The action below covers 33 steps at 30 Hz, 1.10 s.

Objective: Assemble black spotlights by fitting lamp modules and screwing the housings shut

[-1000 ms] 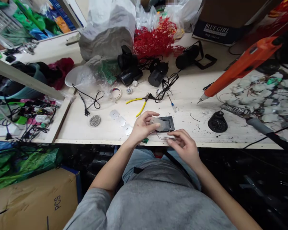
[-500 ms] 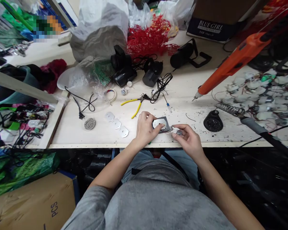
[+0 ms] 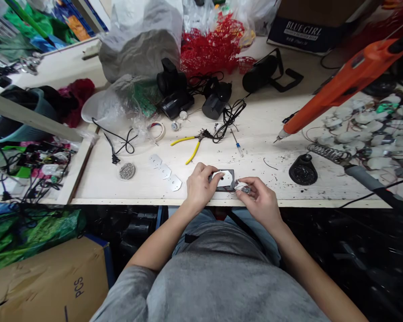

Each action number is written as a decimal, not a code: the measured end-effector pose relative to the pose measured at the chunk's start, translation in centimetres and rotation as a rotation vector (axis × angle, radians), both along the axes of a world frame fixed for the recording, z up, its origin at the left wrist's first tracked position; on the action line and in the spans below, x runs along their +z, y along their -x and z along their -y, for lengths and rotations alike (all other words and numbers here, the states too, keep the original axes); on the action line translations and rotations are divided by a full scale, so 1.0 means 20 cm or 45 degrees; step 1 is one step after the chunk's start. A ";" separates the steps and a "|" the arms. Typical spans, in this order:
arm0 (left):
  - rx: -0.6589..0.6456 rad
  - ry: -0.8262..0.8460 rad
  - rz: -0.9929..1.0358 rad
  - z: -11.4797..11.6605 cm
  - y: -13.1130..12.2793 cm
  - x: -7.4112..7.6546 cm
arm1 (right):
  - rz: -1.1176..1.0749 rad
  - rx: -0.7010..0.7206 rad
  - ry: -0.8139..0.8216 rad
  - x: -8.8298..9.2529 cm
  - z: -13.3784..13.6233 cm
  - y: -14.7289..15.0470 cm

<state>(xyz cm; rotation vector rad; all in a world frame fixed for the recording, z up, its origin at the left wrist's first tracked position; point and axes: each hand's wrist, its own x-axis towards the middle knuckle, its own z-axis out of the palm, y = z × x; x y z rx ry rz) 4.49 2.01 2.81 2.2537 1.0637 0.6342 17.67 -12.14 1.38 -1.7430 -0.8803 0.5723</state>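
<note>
My left hand (image 3: 199,188) grips a dark rectangular frame (image 3: 231,173) at the table's front edge, with its fingers over a white metal plate (image 3: 225,179) lying in the frame. My right hand (image 3: 258,200) pinches a small silver part (image 3: 245,190) with white material and thin wires beside the frame's right end. The frame's lower edge is mostly hidden by my hands. A strip of joined metal plates (image 3: 164,171) lies to the left of my left hand.
Yellow-handled pliers (image 3: 191,144), a small screwdriver (image 3: 237,142) and black cables (image 3: 230,118) lie behind my hands. To the right are an orange soldering tool (image 3: 342,89), a black stand (image 3: 302,170) and a heap of white round parts (image 3: 369,134). The table edge (image 3: 121,201) runs just before my body.
The white plate has gone from tilted in my left hand to lying against the frame. My right hand has closed in on the frame's right end, holding the small silver part.
</note>
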 end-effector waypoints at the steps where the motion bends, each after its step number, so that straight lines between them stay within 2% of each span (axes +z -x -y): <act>1: 0.018 -0.008 0.007 0.01 0.00 -0.01 | 0.148 0.009 -0.029 0.02 -0.01 0.00; 4: 0.070 -0.005 0.054 0.02 0.01 -0.03 | 0.510 0.148 -0.182 0.06 -0.08 -0.02; 6: 0.073 0.018 0.087 0.02 0.02 -0.03 | 0.609 0.278 -0.230 0.06 -0.14 -0.03; 8: 0.050 0.054 0.134 0.03 0.05 -0.04 | 0.643 0.353 -0.173 0.05 -0.20 -0.05; 12: -0.067 0.078 0.192 0.07 0.15 -0.04 | 0.596 0.331 -0.036 0.03 -0.26 -0.07; 16: -0.140 -0.036 0.246 0.13 0.21 -0.02 | 0.477 0.274 0.043 0.05 -0.26 -0.09; 21: -0.234 -0.129 0.325 0.18 0.22 0.04 | 0.224 0.254 0.124 0.11 -0.27 -0.10; 24: -0.367 -0.137 0.337 0.20 0.22 0.06 | 0.199 0.317 0.126 0.12 -0.28 -0.10; 27: -0.436 -0.176 0.328 0.22 0.22 0.04 | 0.261 0.312 0.083 0.10 -0.29 -0.09; 29: -0.370 -0.180 0.315 0.21 0.22 0.01 | 0.310 0.246 0.031 0.08 -0.29 -0.08; 33: -0.122 -0.078 0.320 0.19 0.22 -0.05 | 0.416 0.180 -0.056 0.04 -0.28 -0.05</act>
